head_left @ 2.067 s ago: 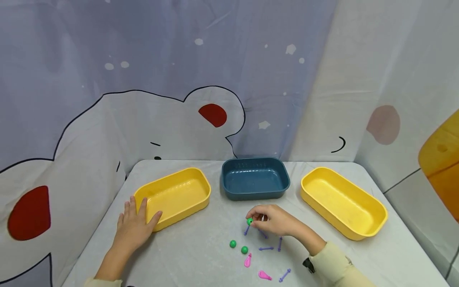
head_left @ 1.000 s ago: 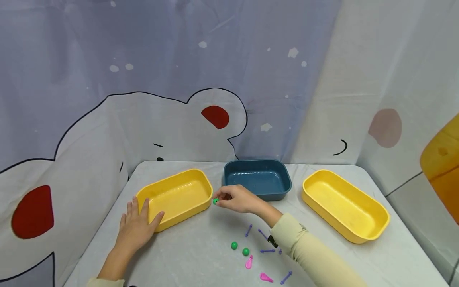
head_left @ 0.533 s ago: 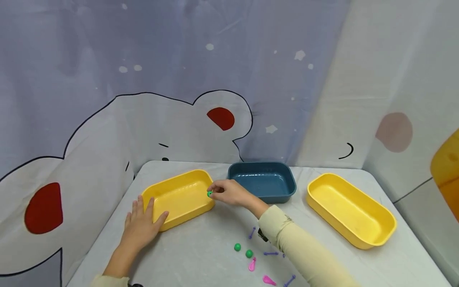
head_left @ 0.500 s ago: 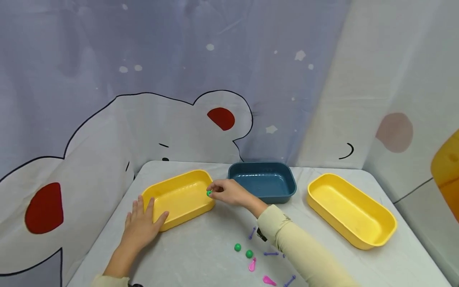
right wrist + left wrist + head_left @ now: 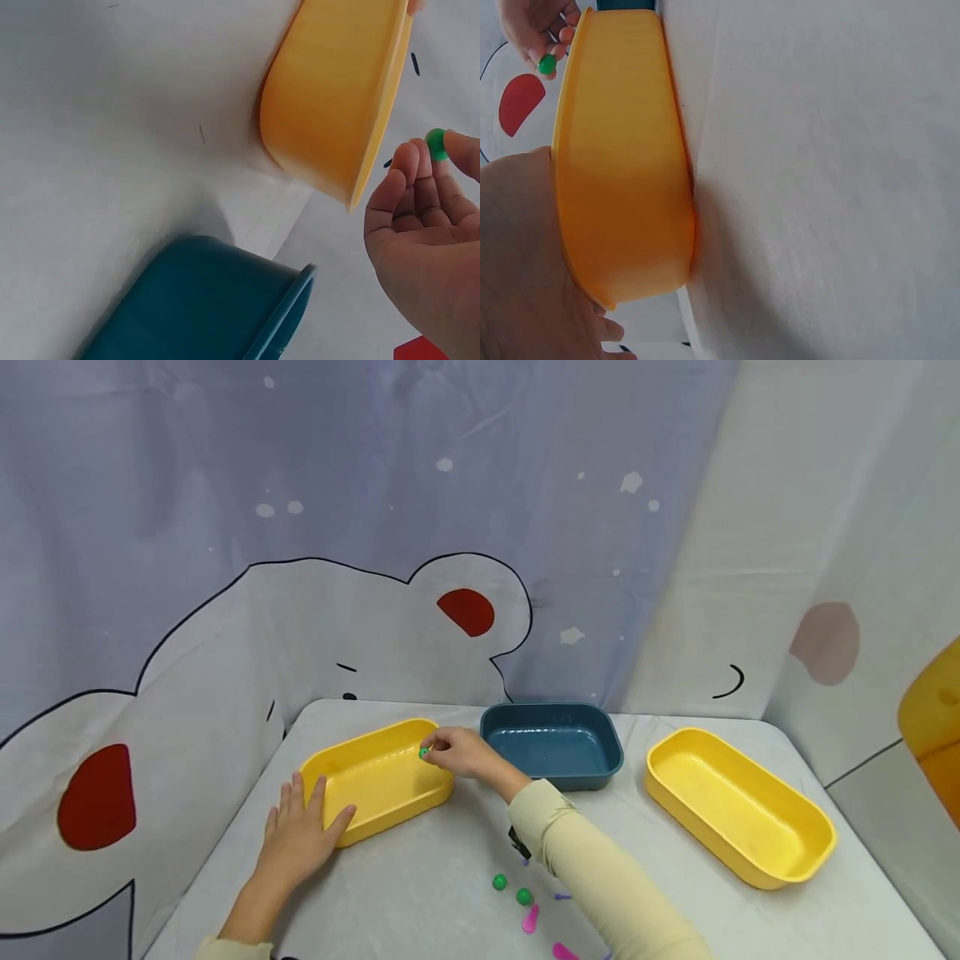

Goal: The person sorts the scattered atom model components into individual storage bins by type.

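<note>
Above the right end of the left yellow tray (image 5: 408, 804), my right hand (image 5: 463, 753) pinches a green bead (image 5: 436, 144) between thumb and fingertip. The same bead shows at the top left of the left wrist view, above the tray's rim. My left hand (image 5: 300, 839) rests with spread, straight fingers on the near left rim of that tray. Two more green beads (image 5: 499, 882) lie on the table, with pink drop-shaped pieces (image 5: 530, 919) close by. Purple bar-shaped pieces (image 5: 562, 897) are partly hidden beneath my right sleeve.
A dark blue tray (image 5: 551, 781) stands at the back centre, just right of my right hand. Another yellow tray (image 5: 731, 839) sits angled on the right. The white-covered table (image 5: 420, 902) meets a printed cloth at the back.
My right hand has lifted the green bead from among the small pieces and carried it left and back, over the left yellow tray. My left hand stays on the rim.
</note>
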`<state>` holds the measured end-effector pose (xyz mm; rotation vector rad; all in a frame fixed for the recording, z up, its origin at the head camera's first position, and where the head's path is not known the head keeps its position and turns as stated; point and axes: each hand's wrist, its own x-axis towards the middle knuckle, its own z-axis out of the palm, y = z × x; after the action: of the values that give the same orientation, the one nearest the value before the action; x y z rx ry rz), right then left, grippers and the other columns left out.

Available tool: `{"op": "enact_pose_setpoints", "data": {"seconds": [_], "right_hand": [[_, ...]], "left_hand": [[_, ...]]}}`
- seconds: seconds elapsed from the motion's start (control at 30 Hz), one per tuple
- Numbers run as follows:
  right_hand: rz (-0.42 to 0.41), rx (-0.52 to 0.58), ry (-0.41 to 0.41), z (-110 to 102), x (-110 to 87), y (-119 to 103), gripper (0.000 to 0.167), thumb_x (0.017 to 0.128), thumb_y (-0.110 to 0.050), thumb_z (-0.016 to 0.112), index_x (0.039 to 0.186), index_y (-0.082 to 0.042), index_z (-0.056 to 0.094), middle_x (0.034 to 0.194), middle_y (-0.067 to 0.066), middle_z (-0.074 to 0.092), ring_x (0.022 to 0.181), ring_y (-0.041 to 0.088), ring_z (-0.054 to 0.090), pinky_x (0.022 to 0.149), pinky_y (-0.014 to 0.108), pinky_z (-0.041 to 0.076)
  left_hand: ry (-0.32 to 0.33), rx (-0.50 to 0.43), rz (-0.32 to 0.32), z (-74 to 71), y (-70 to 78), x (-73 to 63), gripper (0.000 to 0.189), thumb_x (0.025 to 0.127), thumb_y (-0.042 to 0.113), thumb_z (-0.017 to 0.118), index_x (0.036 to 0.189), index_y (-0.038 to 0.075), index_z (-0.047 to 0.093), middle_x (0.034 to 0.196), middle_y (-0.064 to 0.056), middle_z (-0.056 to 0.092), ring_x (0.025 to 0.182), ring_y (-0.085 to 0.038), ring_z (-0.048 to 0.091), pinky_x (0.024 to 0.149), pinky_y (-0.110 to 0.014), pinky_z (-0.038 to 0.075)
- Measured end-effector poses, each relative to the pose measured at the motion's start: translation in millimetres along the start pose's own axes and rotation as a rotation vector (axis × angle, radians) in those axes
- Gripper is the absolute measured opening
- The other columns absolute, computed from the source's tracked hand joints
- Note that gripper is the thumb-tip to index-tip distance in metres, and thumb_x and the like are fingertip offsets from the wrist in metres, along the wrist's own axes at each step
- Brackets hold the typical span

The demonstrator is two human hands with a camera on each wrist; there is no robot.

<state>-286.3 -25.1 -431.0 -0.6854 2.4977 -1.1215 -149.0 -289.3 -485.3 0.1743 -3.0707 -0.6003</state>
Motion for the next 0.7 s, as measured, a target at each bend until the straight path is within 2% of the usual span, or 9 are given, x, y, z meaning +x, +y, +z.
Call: {"op": "enact_pose_setpoints", "data": {"seconds": [0.2, 0.43, 0.7], "right_hand": [[0.029, -0.007, 0.021, 2.6, 6.5, -4.8, 0.022, 0.099, -0.028, 0.067, 0.116, -0.016, 0.072, 0.092, -0.002, 0.064, 0.082, 0.014, 0.06, 0.069, 0.026, 0.049], [0.075, 0.015, 0.032, 8.5, 12.5, -10.4, 0.022, 0.098, -0.029, 0.068, 0.115, -0.017, 0.072, 0.095, -0.002, 0.064, 0.083, 0.013, 0.063, 0.07, 0.027, 0.052], [0.086, 0.033, 0.06, 11.5, 17.9, -11.1, 0.023, 0.099, -0.028, 0.067, 0.116, -0.015, 0.072, 0.095, -0.001, 0.064, 0.082, 0.013, 0.064, 0.07, 0.027, 0.052]], "left_hand": [[-0.015, -0.001, -0.01, -1.1, 0.6, -0.9, 0.098, 0.099, 0.07, 0.036, 0.159, -0.005, 0.018, 0.161, -0.039, -0.004, 0.148, -0.058, 0.0, 0.113, -0.076, 0.005], [0.002, 0.007, -0.004, -0.7, 0.4, -1.3, 0.097, 0.099, 0.07, 0.036, 0.158, -0.005, 0.019, 0.161, -0.039, -0.004, 0.147, -0.059, 0.002, 0.113, -0.076, 0.007], [0.004, -0.001, -0.007, -0.4, 1.1, -0.9, 0.096, 0.1, 0.069, 0.037, 0.158, -0.006, 0.02, 0.161, -0.04, -0.004, 0.147, -0.059, 0.002, 0.113, -0.076, 0.007]]}}
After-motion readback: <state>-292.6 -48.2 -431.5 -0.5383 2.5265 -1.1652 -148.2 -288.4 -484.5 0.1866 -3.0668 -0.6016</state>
